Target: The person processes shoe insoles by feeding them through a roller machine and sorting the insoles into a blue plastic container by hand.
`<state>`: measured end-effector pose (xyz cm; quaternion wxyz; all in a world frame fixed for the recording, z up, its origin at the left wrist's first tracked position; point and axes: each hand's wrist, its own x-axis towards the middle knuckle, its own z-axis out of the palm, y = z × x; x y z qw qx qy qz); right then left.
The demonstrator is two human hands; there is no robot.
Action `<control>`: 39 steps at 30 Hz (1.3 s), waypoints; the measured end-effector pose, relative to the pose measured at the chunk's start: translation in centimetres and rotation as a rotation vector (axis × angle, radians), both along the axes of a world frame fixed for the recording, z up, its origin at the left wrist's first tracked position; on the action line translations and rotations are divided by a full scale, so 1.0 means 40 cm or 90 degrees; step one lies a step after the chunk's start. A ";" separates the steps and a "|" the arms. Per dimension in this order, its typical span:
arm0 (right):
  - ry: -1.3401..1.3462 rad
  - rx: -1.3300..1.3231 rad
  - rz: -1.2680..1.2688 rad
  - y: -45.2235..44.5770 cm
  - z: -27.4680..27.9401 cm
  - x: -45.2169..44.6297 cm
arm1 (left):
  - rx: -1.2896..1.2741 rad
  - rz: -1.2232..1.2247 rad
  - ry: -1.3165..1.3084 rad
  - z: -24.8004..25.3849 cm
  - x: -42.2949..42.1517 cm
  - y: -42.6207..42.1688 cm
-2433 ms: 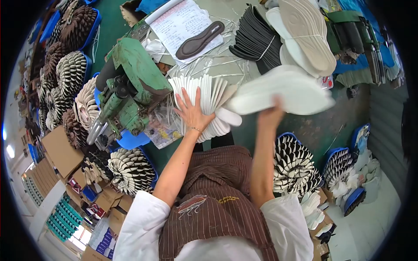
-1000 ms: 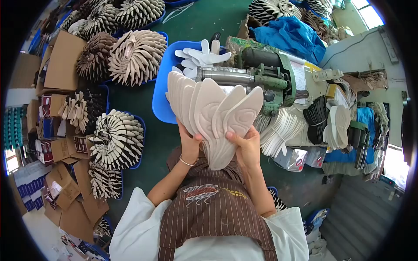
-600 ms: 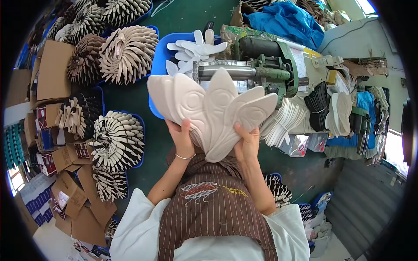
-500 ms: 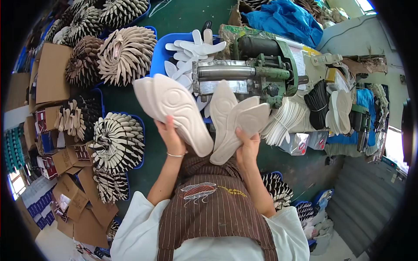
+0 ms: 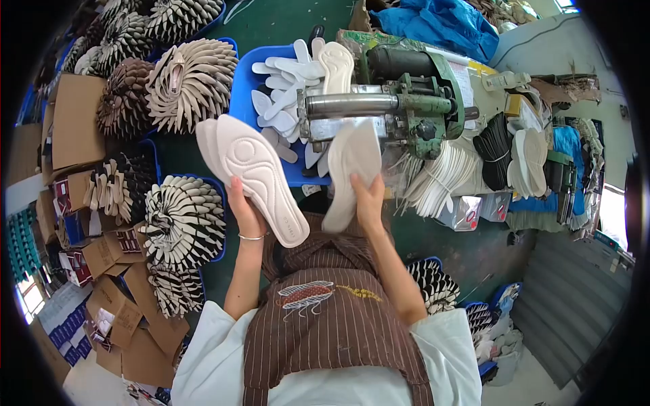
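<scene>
My left hand [image 5: 246,211] is closed on a stack of pale insoles [image 5: 252,169], fanned slightly, with a moulded pattern and small heel lettering on the top one. To its right, my right hand [image 5: 368,203] grips another batch of pale insoles [image 5: 352,159], blurred by motion. The two batches are held apart, toes pointing away from me. Just beyond them is the green machine [image 5: 426,111] with its metal roller [image 5: 352,103]. One cream insole [image 5: 336,66] lies behind the roller, by the white pieces in the blue bin [image 5: 245,81].
Tied white strips [image 5: 443,179], a black bundle [image 5: 494,150] and pale insoles [image 5: 527,162] lie on the bench at the right. Bins of spiralled insoles [image 5: 183,220] and cardboard boxes [image 5: 78,122] stand at the left. A blue sheet [image 5: 437,27] lies at the back.
I have turned from the bench stack to the machine. The single fan between my hands has been split into two batches, now farther apart. A cream insole now shows behind the roller.
</scene>
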<state>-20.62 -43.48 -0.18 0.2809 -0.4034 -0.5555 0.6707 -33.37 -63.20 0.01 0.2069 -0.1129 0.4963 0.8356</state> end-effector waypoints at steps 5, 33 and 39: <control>-0.011 -0.041 0.066 0.073 0.077 -0.076 | 0.083 -0.057 -0.056 0.005 0.027 0.004; 0.047 -0.151 0.162 -0.060 0.198 -0.058 | 0.055 -0.245 0.003 0.068 0.061 0.082; 0.099 -0.200 0.110 -0.054 0.162 -0.051 | 0.086 -0.225 -0.101 0.061 0.078 0.091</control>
